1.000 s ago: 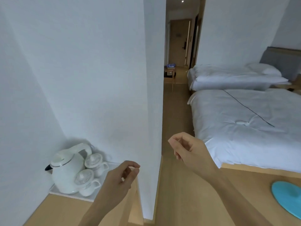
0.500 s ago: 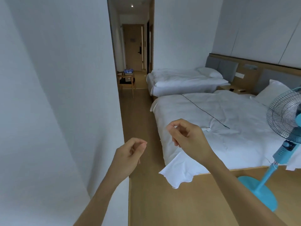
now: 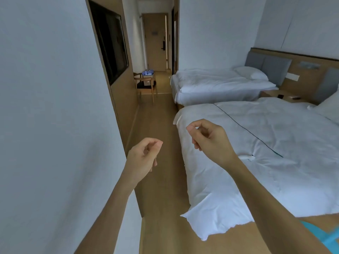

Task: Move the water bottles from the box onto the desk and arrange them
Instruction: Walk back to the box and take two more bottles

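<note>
View's swung off the kettle corner toward the far chair (image 3: pixel 145 83) down the hallway; left hand (image 3: pixel 142 156) and right hand (image 3: pixel 209 139) loosely curled, empty. Probably heading for bottles.

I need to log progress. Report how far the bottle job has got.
Done: nothing that shows; no bottles, box or desk are clearly in view. In hand: nothing; the left hand and right hand are loosely curled and hold nothing, raised over the wooden floor beside the near bed. Left: finding the box and moving every bottle.
</note>
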The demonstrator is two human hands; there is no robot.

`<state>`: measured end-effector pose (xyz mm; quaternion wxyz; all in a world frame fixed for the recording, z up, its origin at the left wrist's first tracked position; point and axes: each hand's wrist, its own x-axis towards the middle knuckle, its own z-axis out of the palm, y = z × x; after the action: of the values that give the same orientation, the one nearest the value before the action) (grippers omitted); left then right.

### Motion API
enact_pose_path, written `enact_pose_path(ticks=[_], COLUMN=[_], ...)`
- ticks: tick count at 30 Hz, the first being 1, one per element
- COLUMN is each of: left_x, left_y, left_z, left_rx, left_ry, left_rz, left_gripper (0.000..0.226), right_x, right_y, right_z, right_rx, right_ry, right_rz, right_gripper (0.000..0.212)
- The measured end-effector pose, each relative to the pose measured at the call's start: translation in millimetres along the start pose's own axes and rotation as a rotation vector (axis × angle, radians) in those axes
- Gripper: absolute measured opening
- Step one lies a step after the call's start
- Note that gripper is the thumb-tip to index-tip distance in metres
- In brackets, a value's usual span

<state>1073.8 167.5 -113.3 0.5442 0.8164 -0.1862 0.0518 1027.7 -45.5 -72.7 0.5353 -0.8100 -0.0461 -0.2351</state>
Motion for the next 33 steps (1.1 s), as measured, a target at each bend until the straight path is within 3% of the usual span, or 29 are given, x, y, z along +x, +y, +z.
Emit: enact_pose_path(ticks=[14,33], left_x=[256,682], left_y=[-69,-194], left_z=[-18,9], left_rx=[0.149,0.050], left_ry=[0.086,0.000], left_rz=[-0.022,0.028], left_gripper=[0.014,0.016], right_x=[281,656], right_y=[107,275], right_z=[46,109], right_rx=[0.082,0.052], right_ry=[-0.147,-0.023], right_rz=[-0.095,-0.041], right_gripper=[0.011,0.011])
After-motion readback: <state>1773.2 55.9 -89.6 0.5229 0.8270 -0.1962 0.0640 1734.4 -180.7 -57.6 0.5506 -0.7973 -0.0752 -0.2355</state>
